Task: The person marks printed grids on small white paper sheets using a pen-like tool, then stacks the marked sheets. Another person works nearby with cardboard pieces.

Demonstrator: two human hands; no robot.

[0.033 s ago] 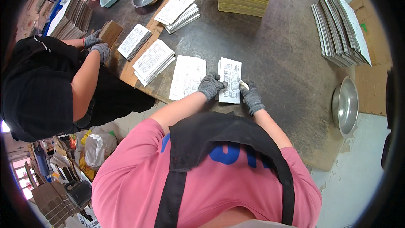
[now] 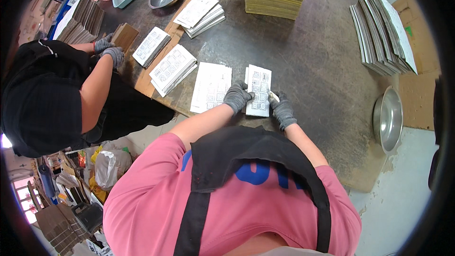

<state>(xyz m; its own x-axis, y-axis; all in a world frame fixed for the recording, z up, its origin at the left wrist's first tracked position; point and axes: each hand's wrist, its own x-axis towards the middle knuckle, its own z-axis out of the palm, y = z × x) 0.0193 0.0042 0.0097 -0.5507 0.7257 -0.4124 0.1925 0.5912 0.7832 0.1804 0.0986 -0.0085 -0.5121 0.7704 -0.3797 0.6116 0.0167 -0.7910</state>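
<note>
Right fingers point(image 2: 277, 106) pinch a pale piece point(image 2: 273, 96); left fingers point(image 2: 241, 86), can't tell. One slip could scuff the printed card point(image 2: 258, 85)!

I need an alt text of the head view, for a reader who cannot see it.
A person's gray-gloved left hand and right hand are at either side of a white printed stack on a dark table. At left, a co-worker in black handles brown cardboard.

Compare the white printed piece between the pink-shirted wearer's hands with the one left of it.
Width: the right piece is narrower, the left piece wider. Print: the right piece shows boxes along its length; the left piece's clearest boxes sit low. Both are white.
</note>
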